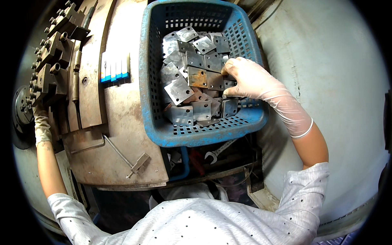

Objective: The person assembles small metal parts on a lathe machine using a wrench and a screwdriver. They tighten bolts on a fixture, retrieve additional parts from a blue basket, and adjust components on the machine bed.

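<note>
My right hand (250,81), in a thin white glove, reaches into a blue plastic basket (204,141). Its thumb and fingers are spread at the right edge of a square metal plate (215,81) with drilled holes; nothing shows clearly gripped. Beside that plate lies a rust-stained plate (197,76), among a heap of similar grey plates (179,90). At the far left, my gloved left hand (41,122) is up against the machine near a round metal flange (22,108). Its fingers are hidden behind dark clamp blocks (51,85).
Blue-tipped white sticks (116,67) lie on the worn metal bed (122,102). Nearer me on it are a bent rod (116,150) and a T-handled tool (139,164). An open-ended wrench (218,152) sits below the basket. A pale metal panel (322,94) rises on the right.
</note>
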Tool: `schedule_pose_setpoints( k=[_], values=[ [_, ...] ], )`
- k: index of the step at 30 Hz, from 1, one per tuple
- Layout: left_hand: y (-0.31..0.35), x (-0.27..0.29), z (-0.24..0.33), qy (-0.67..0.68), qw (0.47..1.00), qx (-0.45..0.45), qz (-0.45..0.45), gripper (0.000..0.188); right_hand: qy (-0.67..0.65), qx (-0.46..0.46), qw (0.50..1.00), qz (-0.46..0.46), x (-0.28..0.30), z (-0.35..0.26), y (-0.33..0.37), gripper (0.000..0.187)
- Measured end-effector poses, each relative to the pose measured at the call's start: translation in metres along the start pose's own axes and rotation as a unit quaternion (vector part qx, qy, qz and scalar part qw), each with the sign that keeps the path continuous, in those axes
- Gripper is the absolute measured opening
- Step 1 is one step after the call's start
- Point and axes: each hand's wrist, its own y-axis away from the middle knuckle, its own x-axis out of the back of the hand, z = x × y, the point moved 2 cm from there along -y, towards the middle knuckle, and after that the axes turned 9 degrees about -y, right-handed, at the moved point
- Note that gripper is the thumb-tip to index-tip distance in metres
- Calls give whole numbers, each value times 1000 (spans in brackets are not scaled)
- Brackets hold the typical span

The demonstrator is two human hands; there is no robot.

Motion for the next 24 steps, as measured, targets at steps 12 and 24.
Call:
schedule_pose_setpoints(
  k=[12, 24],
  values=[
    [-5, -4, -5, 42, 999, 19, 2, 32, -72, -22, 997, -8, 9, 12, -45, 52],
    [-1, -3, -11, 86, 996, 36, 4, 33, -127, -20, 990, -60, 11, 18, -59, 48]
  ],
)
